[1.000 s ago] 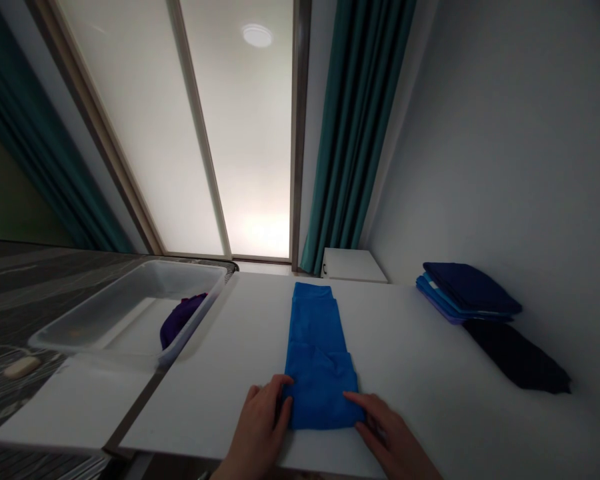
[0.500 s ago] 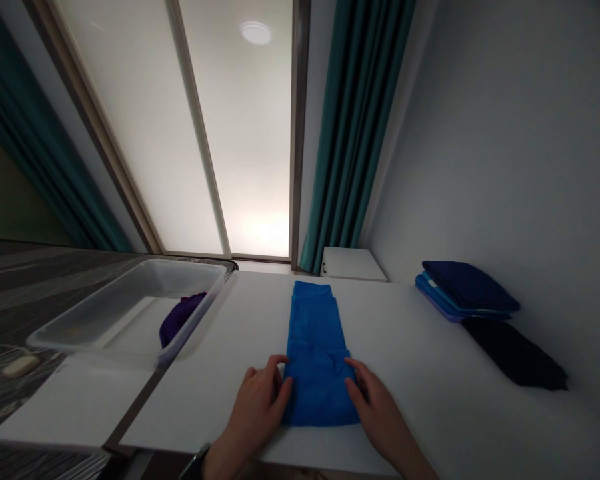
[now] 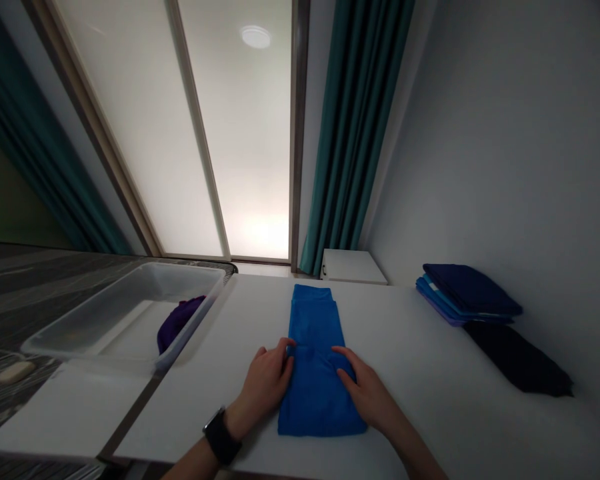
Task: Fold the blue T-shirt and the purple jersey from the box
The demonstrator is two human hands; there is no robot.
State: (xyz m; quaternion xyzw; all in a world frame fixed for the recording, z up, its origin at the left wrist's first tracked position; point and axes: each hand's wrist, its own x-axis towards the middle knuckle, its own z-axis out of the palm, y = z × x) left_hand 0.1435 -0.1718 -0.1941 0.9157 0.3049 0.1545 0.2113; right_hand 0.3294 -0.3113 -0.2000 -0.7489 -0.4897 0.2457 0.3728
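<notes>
A bright blue garment [image 3: 315,393], folded into a long narrow strip, lies flat on the white table [image 3: 220,347]. Its near part is doubled over, and a band runs across the far end. My left hand [image 3: 267,377], with a dark watch on the wrist, grips the strip's left edge near the fold line. On the opposite edge, my right hand [image 3: 365,387] has its thumb and fingers on the upper layer, which puckers slightly there.
To the left stands a translucent plastic bin [image 3: 100,313] holding a purple cloth [image 3: 180,323]. A stack of folded blue and navy cloths [image 3: 470,290] sits at the right by the wall, with a black cloth [image 3: 517,357] beside it. A white cabinet [image 3: 353,265] stands beyond the table.
Both hands have moved slightly away from me along the strip, up to the fold line. The right hand has shifted inward over the cloth. The near end looks wider and nearer.
</notes>
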